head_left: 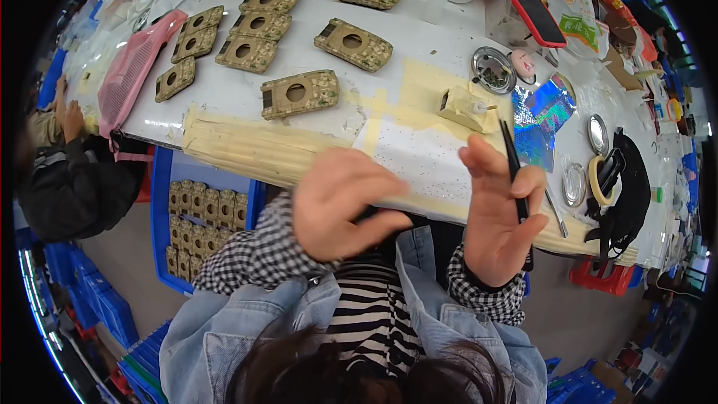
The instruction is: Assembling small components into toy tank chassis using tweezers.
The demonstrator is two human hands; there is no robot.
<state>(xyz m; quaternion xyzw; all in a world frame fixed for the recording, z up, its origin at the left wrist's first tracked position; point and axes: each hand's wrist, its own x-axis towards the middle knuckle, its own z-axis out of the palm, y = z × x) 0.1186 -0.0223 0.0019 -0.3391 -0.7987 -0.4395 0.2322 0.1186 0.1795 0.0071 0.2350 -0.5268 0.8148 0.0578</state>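
Note:
My left hand is raised in front of the table edge, slightly blurred, with its thumb apart from the fingers and nothing visible in it. Black tweezers stand nearly upright in my right hand, tips pointing away from me. Between and beyond the hands lies a white sheet sprinkled with tiny dark dots. A camouflage toy tank hull with a round hole sits beyond my left hand, and another hull lies farther back. Near the tweezer tips is a small block wrapped in cream tape.
More tank hulls stand in rows at the back left, beside a pink basket. A blue crate of hulls is below the table. A round metal dish, a red-cased phone and a black bag occupy the right.

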